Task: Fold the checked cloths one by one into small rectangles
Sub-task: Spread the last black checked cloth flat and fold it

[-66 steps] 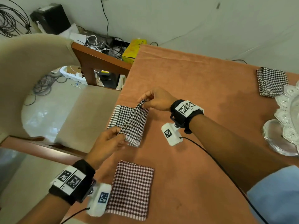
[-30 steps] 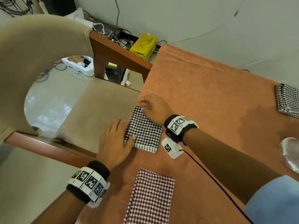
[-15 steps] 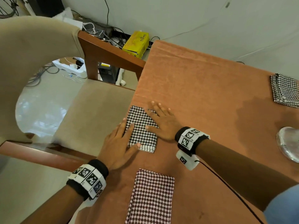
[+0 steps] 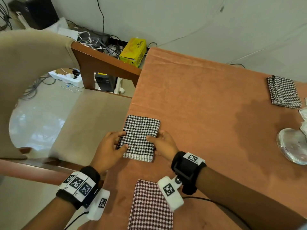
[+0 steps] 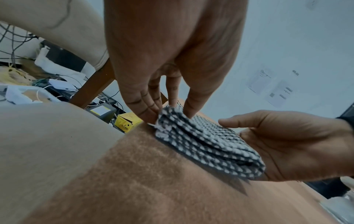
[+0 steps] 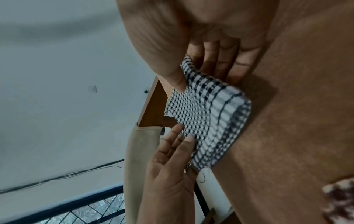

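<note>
A black-and-white checked cloth (image 4: 141, 135) (image 5: 206, 144) (image 6: 206, 115), folded into a small thick rectangle, lies at the left edge of the orange table (image 4: 207, 105). My left hand (image 4: 114, 146) (image 5: 168, 113) pinches its left side, thumb on top and fingers at the edge. On the opposite side my right hand (image 4: 159, 143) (image 6: 203, 75) pinches it, thumb on top and fingers underneath. The near end looks slightly raised off the table. A folded red-and-white checked cloth (image 4: 149, 206) lies nearer to me. Another folded dark checked cloth (image 4: 284, 94) sits far right.
A glass dish (image 4: 292, 146) stands at the right edge of the table. A beige upholstered chair (image 4: 33, 52) stands close against the table's left side. Behind it lie a yellow box (image 4: 132, 52) and tangled cables on the floor.
The cloth was folded over and both palms pressed it flat. Now both hands have slid to its sides and pinch it near the near end.
</note>
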